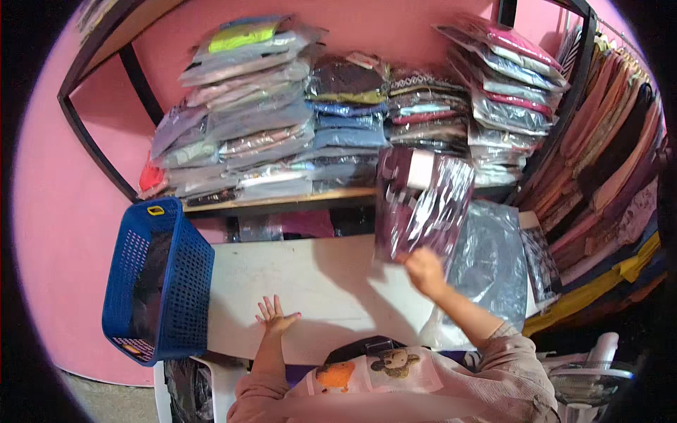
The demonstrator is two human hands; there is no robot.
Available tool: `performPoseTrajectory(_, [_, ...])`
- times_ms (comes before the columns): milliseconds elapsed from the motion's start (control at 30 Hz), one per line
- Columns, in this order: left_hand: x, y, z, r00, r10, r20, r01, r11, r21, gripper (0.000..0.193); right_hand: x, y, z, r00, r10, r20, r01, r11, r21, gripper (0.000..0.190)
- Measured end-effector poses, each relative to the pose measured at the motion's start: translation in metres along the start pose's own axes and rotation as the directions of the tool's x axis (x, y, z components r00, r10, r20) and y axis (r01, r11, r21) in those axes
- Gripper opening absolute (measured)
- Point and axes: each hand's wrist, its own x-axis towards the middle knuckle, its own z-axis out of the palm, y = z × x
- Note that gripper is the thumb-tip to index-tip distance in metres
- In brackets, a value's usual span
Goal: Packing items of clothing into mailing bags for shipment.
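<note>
My right hand [424, 271] grips the lower edge of a dark maroon garment in a clear plastic bag [407, 206], which has a white label near its top and is raised above the back right of the white table [296, 275]. Spread over the table's front left part is my left hand [276, 317], fingers apart and holding nothing; whether it touches the tabletop is hard to tell. Right of the maroon package, clear plastic packaging [492, 264] lies on the table, partly behind my right forearm.
A blue plastic basket [190, 285] with dark cloth inside stands at the left. Behind the table, a shelf [285, 202] bears stacked bagged garments [259, 111]. Hanging clothes [603, 153] are on the right, beside a patterned package [540, 264]. A fan [589, 383] stands at lower right.
</note>
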Motion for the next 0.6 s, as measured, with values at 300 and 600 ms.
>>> performPoseTrajectory(300, [-0.017, 0.019, 0.004, 0.993, -0.037, -0.115, 0.039, 0.999, 0.012, 0.111, -0.135, -0.087, 0.026, 0.479, 0.445, 0.756, -0.419, 0.873, -0.248, 0.069])
performPoseTrajectory(600, [-0.1, 0.075, 0.072, 0.517, 0.852, -0.087, -0.822, 0.522, 0.227, 0.063, -0.144, -0.122, 0.069, 0.366, 0.413, 0.834, -0.402, 0.878, -0.259, 0.087])
